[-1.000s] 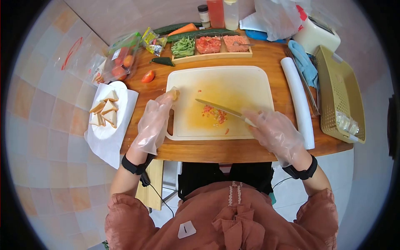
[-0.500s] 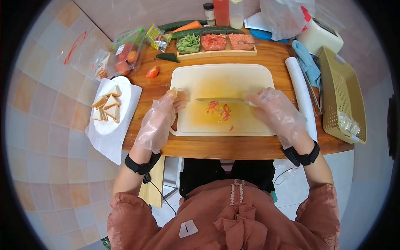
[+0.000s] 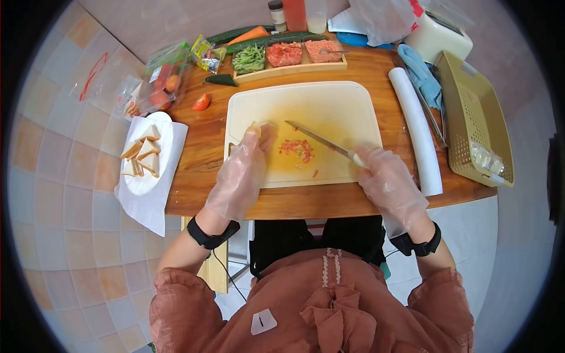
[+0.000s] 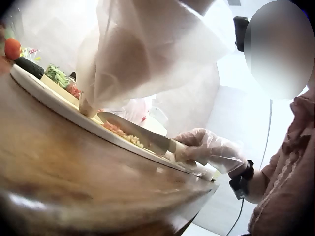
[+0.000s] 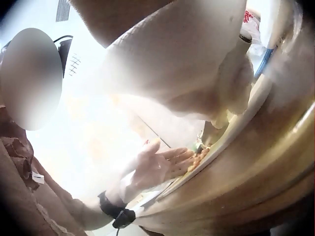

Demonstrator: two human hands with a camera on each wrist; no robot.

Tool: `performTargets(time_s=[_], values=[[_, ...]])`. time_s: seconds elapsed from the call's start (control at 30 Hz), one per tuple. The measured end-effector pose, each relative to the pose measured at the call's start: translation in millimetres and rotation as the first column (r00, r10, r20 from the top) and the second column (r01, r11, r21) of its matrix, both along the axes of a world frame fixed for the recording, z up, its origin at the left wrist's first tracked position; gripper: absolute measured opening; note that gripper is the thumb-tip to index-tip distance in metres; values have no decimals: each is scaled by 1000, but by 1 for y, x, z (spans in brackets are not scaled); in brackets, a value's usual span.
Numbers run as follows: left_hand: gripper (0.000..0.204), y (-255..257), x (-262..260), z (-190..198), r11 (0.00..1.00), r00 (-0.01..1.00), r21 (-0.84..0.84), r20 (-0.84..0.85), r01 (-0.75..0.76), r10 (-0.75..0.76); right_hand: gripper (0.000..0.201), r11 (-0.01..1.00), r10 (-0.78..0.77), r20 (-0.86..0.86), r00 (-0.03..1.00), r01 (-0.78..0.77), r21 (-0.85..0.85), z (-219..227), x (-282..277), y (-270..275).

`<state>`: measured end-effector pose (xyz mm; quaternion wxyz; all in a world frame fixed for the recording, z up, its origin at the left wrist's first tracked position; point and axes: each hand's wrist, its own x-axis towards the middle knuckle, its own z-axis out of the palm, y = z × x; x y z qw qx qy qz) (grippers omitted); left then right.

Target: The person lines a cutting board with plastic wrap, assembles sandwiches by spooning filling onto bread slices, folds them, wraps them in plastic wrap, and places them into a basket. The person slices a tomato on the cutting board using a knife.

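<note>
On the cream cutting board [image 3: 353, 106], stained yellow at its middle, lies a small pile of chopped red and pale bits [image 3: 297, 150]. My gloved right hand [image 3: 391, 185] grips the handle of a knife [image 3: 321, 139], its blade angled up and left above the bits; the left wrist view shows the knife [image 4: 142, 135] in the right hand [image 4: 209, 150] too. My gloved left hand [image 3: 242, 170] is at the board's left side, left of the bits. In the right wrist view the left hand [image 5: 152, 167] has extended fingers beside the bits [image 5: 197, 160].
Behind the board stands a tray [image 3: 294, 72] of shredded green, red and pink fillings. Sandwich triangles [image 3: 147, 156] lie at left near a tomato piece [image 3: 201, 102]. A white roll [image 3: 416, 132] and a basket [image 3: 500, 126] are at right; cucumbers and bottles stand behind.
My left hand has moved right, onto the board beside the bits. The knife in my right hand has swung from nearly level to tilted, and the pile has shifted slightly left on the board.
</note>
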<state>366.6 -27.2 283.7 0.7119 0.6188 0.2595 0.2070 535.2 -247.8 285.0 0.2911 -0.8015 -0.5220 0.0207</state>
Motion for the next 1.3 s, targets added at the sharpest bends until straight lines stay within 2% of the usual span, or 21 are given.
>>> performTargets(time_s=[0.07,0.1,0.17,0.2,0.27,0.3,0.33,0.37,0.5,0.6,0.67,0.77,0.9,0.93,1.0,1.1,1.13,1.17,1.2,1.23,1.3], values=[[67,-4,-2,4,1000,1000,7,-5,16,-16,35,996,-76,-285,955,62,-57,6,-9,0],[67,-5,-4,2,1000,1000,7,-6,17,-17,35,996,-76,-286,955,63,-57,6,-12,1],[64,-7,-10,-4,967,990,217,-79,132,-117,35,992,-122,-543,831,94,-79,5,-20,1],[64,-12,-12,-6,967,990,217,-80,135,-120,35,992,-124,-544,830,96,-78,4,-24,2],[70,-28,-12,-11,830,964,491,-93,263,-250,37,996,-63,-652,756,90,8,3,-31,6],[70,-34,-11,-13,832,965,491,-93,259,-246,37,996,-60,-652,756,86,8,8,-35,8],[77,-38,-10,-14,534,960,798,-213,279,-183,37,995,-87,-706,703,94,-29,17,-40,10],[85,-43,-9,-16,132,953,944,-295,302,-73,38,993,-115,-754,646,100,-66,21,-43,11],[94,-50,-9,-23,34,940,940,-337,339,-50,38,993,-102,-640,762,117,-18,7,-46,7],[95,-47,-11,-30,53,936,935,-351,351,-10,37,983,-154,-638,755,183,-21,9,-46,4],[95,-38,-11,-34,83,933,931,-359,356,23,36,971,-229,-725,650,200,-128,19,-46,2],[93,-22,-9,-29,101,934,933,-352,346,56,36,970,-241,-728,641,175,-166,22,-48,1],[86,-16,1,-14,103,963,958,-269,267,4,36,979,-203,-732,650,141,-146,27,-54,-2],[86,-18,4,-11,103,963,958,-269,267,4,36,984,-177,-680,711,149,-99,24,-57,-4],[80,-23,8,-7,229,973,946,-225,229,-43,36,986,-156,-623,767,156,-55,22,-58,-6],[72,-24,2,-5,211,956,933,-293,291,-24,35,978,-195,-636,746,196,-70,20,-58,-12],[72,-22,0,-4,210,955,932,-297,296,-27,33,964,-237,-717,655,249,-92,19,-58,-14],[67,-18,-4,-3,321,952,898,-304,301,-44,32,947,-272,-787,553,297,-120,16,-57,-17],[62,-14,-8,-2,427,949,851,-310,305,-61,32,947,-273,-791,548,299,-120,11,-56,-20],[62,-11,-10,-1,425,947,850,-315,312,-65,32,945,-273,-786,554,308,-110,3,-55,-25],[56,-2,-14,0,532,943,800,-334,277,10,32,941,-276,-785,555,321,-104,-2,-59,-33]])
